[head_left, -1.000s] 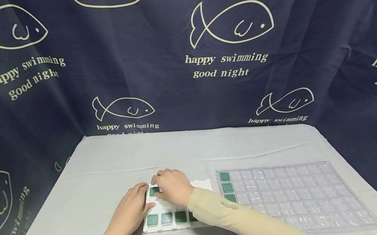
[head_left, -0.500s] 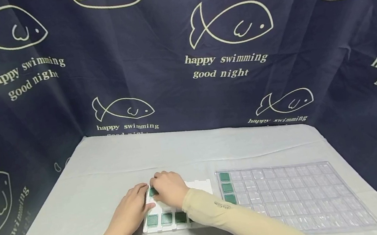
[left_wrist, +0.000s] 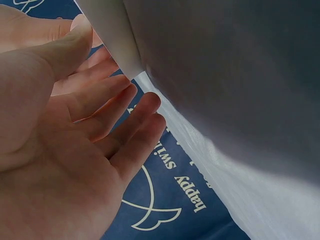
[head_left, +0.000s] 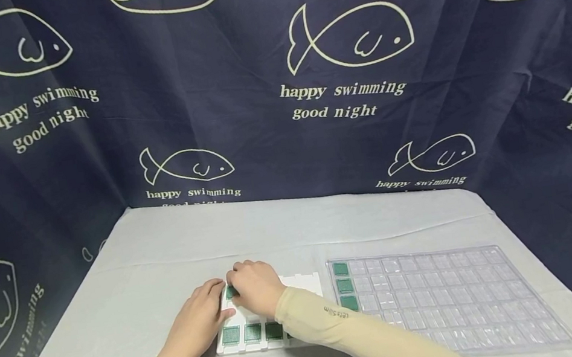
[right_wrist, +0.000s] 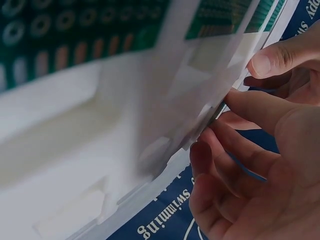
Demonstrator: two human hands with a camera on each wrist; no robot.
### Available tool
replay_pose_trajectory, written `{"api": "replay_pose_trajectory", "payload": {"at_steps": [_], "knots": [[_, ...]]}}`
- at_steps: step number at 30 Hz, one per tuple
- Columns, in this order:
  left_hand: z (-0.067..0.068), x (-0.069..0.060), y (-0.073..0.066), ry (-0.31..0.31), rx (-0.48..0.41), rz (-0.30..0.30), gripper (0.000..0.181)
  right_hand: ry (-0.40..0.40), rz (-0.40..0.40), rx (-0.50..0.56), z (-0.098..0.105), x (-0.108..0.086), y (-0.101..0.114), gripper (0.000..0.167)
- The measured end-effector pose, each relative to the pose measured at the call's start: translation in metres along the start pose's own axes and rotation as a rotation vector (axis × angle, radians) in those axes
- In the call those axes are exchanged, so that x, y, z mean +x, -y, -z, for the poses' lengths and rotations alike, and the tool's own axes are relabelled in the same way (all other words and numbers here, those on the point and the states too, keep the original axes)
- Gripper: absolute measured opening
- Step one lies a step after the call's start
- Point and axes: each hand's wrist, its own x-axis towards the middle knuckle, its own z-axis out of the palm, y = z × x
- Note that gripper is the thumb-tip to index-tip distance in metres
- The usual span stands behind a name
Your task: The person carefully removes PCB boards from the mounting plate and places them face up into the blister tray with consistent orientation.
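Note:
A white slotted tray (head_left: 306, 283) lies on the table, with several green perforated circuit boards (head_left: 253, 332) in its front row. My left hand (head_left: 196, 322) grips the tray's left edge, the thumb on top and the fingers along the side. At the tray's back left corner my right hand (head_left: 255, 289) pinches a green circuit board (head_left: 230, 292), mostly covered by the fingers in the head view. Only a dark sliver of this board shows between thumb and fingers in the right wrist view. The left thumb (right_wrist: 275, 59) is close beside it.
To the right lies a clear compartment tray (head_left: 417, 254), with three green boards (head_left: 344, 285) in its leftmost column. My right forearm (head_left: 362, 326) crosses in front of both trays. A white cloth covers the table (head_left: 281, 222), and a dark blue fish-print curtain (head_left: 251, 86) hangs behind.
My right hand has moved slightly left, covering more of the board at the back left corner, then nearly stopped. The left hand and both trays have stayed in place.

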Motion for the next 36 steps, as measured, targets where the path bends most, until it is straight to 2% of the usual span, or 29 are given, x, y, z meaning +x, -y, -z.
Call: {"api": "replay_pose_trajectory", "payload": {"at_steps": [18, 36], "knots": [[-0.0015, -0.0002, -0.0004, -0.042, -0.006, -0.009, 0.058, -0.034, 0.001, -0.018, 0.001, 0.0006, -0.0004, 0.024], [-0.0011, -0.0002, 0.0007, -0.003, -0.005, 0.002, 0.058, -0.034, -0.03, 0.001, 0.0073, -0.0023, 0.0018, 0.024]]}}
